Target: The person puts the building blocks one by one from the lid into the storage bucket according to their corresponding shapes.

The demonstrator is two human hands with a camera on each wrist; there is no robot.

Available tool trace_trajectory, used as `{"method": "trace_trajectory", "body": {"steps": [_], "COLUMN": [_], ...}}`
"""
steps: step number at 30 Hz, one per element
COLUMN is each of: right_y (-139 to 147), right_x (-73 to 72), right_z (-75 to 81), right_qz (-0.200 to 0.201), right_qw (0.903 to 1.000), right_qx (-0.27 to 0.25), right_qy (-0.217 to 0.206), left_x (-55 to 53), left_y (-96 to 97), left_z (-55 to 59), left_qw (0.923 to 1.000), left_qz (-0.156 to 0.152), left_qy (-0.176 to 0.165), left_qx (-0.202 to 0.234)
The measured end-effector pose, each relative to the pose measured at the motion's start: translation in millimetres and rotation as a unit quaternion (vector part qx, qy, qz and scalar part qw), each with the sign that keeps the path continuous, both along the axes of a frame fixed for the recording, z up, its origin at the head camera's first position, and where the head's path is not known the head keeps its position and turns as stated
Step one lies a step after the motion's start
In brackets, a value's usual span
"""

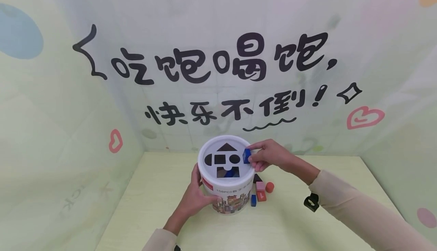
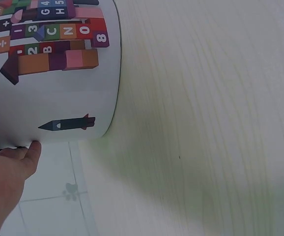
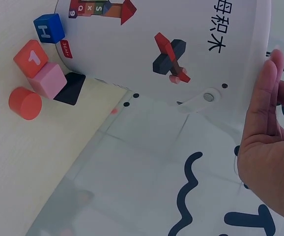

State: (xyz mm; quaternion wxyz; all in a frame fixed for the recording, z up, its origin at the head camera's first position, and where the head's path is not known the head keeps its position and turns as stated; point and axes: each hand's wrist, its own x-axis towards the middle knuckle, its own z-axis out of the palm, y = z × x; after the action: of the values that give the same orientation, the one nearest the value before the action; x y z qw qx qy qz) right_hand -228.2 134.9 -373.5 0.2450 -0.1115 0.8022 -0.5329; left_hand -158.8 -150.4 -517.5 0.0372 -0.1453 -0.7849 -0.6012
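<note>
A white round bucket (image 1: 235,184) printed with pictures of blocks stands on the table, its lid (image 1: 223,141) cut with shaped holes. My left hand (image 1: 195,200) grips the bucket's left side, thumb across the front. Over the right part of the lid, my right hand (image 1: 269,156) pinches a small blue block (image 1: 246,156) between thumb and fingers. The right wrist view shows that hand (image 3: 265,128) beside the bucket's rim, with the block hidden. Something blue (image 1: 231,173) shows through the lid's lower hole.
Loose blocks lie right of the bucket: a blue block marked H (image 3: 49,28), an orange-red block marked 1 (image 3: 31,58), a pink block (image 3: 48,80), a red cylinder (image 3: 25,103) and a black piece (image 3: 70,88). A printed curtain (image 1: 218,12) hangs behind the pale wooden table (image 1: 136,213).
</note>
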Motion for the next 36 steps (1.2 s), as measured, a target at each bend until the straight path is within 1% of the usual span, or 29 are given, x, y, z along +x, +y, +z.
{"method": "trace_trajectory", "body": {"steps": [12,21,28,36], "right_y": [1.3,2.7,6.5,15.0], "right_x": [1.0,0.5,0.0,0.0], "right_z": [0.1,-0.1,-2.1,-2.6], "right_qz": [0.003,0.002,-0.017,-0.019], "right_qw": [1.0000,0.9999,0.9998,0.9997], "right_qx": [-0.005,-0.009,-0.003,-0.012], "right_qy": [-0.003,-0.007,-0.005,0.004], "left_x": [0.7,-0.1,0.0,0.4], "left_y": [-0.5,-0.5,-0.2,0.3], "left_z": [0.3,-0.2,-0.4,1.0], "left_qw": [1.0000,1.0000,1.0000,1.0000], "left_qz": [0.002,0.001,-0.002,-0.001], "left_qy": [-0.003,0.003,0.006,0.003], "left_qx": [-0.005,-0.003,-0.002,-0.005]}}
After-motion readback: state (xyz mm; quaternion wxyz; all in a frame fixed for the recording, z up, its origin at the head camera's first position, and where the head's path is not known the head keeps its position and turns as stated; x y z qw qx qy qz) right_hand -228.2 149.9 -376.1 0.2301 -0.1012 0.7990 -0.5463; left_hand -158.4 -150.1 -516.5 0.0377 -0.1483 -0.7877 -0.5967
